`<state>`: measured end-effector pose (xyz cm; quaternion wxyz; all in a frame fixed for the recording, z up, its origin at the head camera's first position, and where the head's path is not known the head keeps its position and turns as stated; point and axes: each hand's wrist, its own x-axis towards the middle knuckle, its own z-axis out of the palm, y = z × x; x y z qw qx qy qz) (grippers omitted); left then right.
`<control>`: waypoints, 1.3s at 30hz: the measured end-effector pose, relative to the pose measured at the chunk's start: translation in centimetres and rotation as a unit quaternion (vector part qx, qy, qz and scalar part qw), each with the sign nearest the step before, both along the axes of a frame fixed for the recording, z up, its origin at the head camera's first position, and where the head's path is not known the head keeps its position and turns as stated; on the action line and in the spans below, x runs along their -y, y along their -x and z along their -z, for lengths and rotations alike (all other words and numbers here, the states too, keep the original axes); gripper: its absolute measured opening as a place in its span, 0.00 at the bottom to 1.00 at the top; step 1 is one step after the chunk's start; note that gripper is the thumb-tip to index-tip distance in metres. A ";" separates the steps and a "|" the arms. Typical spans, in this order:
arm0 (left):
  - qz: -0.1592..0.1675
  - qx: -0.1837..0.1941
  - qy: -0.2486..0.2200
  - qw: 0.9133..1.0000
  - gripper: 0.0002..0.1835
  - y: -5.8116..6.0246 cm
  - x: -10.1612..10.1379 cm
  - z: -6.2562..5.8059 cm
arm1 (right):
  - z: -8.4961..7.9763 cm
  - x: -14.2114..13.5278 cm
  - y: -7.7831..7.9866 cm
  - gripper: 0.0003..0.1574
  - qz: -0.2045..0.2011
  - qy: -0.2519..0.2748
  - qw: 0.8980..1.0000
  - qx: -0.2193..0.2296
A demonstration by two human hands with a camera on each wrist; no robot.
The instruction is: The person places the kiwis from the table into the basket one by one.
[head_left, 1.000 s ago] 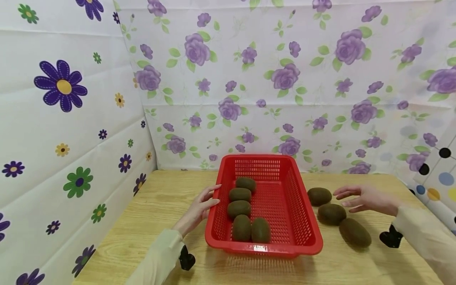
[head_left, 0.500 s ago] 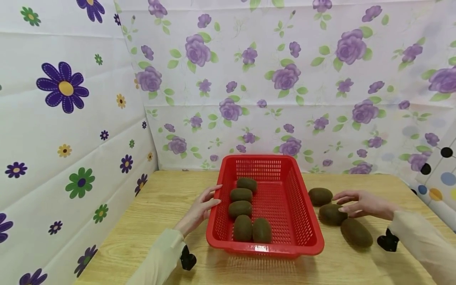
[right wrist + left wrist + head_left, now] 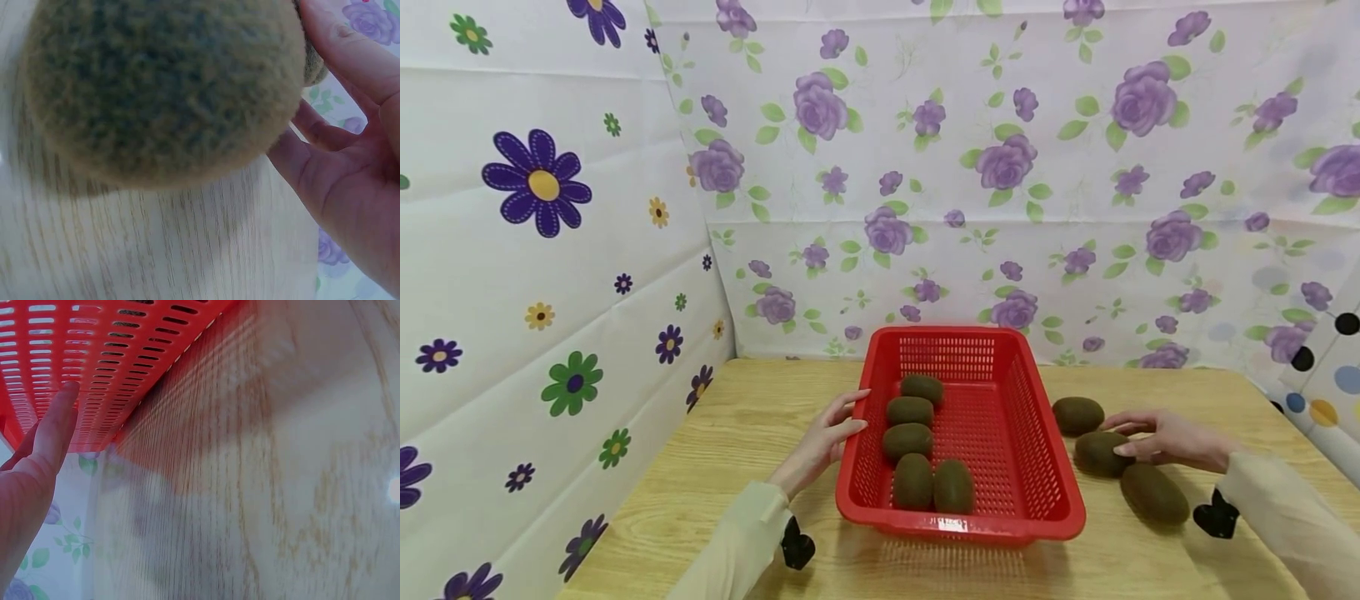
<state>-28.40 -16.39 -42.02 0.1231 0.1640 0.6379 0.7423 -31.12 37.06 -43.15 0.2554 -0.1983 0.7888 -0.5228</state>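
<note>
Red basket [image 3: 1000, 527] on wood-grain bench [image 3: 752, 442], taken as landmark; left and right as the person sees them. Inside it, five kiwifruit [image 3: 907, 442]: three lying crosswise in a row along its left wall, two side by side toward its near end. Outside, just right of the basket, three more in a slanting line: far kiwifruit [image 3: 1078, 415], middle kiwifruit [image 3: 1102, 454], near kiwifruit [image 3: 1154, 493]. Right hand [image 3: 1176, 440], right of the basket, grips the middle one, thumb on its right side, fingers around its far side. Left hand [image 3: 820, 442] at the basket's left side, fingers fairly straight, resting against the outer wall near the rim, not curled round it. Pale sleeves on both arms. Beyond the basket, purple-rose cloth [image 3: 887, 233]; well left of it, daisy-print cloth [image 3: 542, 275].
</note>
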 end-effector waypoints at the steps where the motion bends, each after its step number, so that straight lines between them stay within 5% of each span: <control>1: 0.000 0.001 0.000 1.000 0.27 0.0 0.0 0.0 | 0.0 0.1 0.0 0.28 -0.001 -0.002 1.000 -0.001; 21: -0.001 0.002 -0.002 1.000 0.27 -0.1 -0.4 0.0 | -0.2 -0.1 -0.1 0.24 -0.006 0.010 0.998 -0.057; 33: -0.005 0.005 0.003 1.000 0.27 -0.1 -0.2 -0.2 | -4.4 0.2 0.1 0.26 0.007 -0.019 0.995 -0.095; 39: 0.012 -0.003 0.013 1.000 0.28 -0.8 -0.2 -1.3 | -7.0 1.0 0.6 0.27 0.019 -0.047 0.990 -0.134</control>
